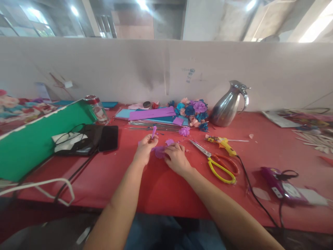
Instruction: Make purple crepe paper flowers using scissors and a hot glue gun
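My left hand (pixel 146 148) pinches a narrow, folded piece of purple crepe paper (pixel 154 131) that stands up above the fingers. Beside it, my right hand (pixel 178 158) is low over the table, its bent fingers closed at the edge of a purple paper petal (pixel 159 152). Another purple petal (pixel 169 142) lies just beyond those fingertips. The fingertips of the right hand are partly hidden. A finished-looking purple paper flower (pixel 184 131) rests a little farther back. To the right lie scissors (pixel 221 170) with yellow and red handles, blades partly spread.
Behind are purple paper strips (pixel 153 113) and a bunch of paper flowers (pixel 194 110). A metal jug (pixel 226 104) stands at back right, near a yellow glue gun (pixel 225 145) with a cord. A phone (pixel 108 138), a glass jar (pixel 96 109) and a green partition (pixel 47 142) are left.
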`<state>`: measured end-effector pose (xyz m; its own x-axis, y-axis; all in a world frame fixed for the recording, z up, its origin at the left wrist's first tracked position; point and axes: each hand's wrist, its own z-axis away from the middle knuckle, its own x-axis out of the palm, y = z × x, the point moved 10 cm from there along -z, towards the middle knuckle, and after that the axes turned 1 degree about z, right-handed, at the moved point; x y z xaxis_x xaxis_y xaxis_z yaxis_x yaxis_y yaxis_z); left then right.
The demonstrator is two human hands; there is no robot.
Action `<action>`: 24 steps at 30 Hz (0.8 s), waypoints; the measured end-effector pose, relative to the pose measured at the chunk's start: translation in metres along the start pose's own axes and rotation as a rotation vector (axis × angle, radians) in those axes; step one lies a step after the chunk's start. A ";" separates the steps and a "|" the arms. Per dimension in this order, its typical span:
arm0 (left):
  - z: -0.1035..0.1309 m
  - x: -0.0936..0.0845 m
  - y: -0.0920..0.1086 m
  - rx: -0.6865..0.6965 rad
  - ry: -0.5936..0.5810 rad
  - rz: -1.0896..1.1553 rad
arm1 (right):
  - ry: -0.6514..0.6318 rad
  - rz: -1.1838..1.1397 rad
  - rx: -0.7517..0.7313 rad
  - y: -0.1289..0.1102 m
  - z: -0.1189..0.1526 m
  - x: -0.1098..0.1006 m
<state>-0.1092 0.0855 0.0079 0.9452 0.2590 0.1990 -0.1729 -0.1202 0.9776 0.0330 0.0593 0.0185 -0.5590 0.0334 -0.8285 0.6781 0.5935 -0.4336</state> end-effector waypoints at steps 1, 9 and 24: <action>0.000 0.001 -0.003 -0.030 -0.011 -0.003 | -0.010 0.007 -0.010 -0.002 0.000 0.000; 0.001 0.000 -0.012 -0.123 0.000 -0.068 | 0.065 -0.066 0.060 0.005 -0.001 -0.008; -0.004 -0.017 -0.013 -0.105 0.138 -0.116 | 0.038 0.078 0.313 0.065 -0.005 -0.032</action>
<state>-0.1241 0.0868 -0.0082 0.9148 0.3949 0.0847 -0.0995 0.0171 0.9949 0.0923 0.1011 0.0183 -0.5129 0.1026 -0.8523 0.8303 0.3116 -0.4622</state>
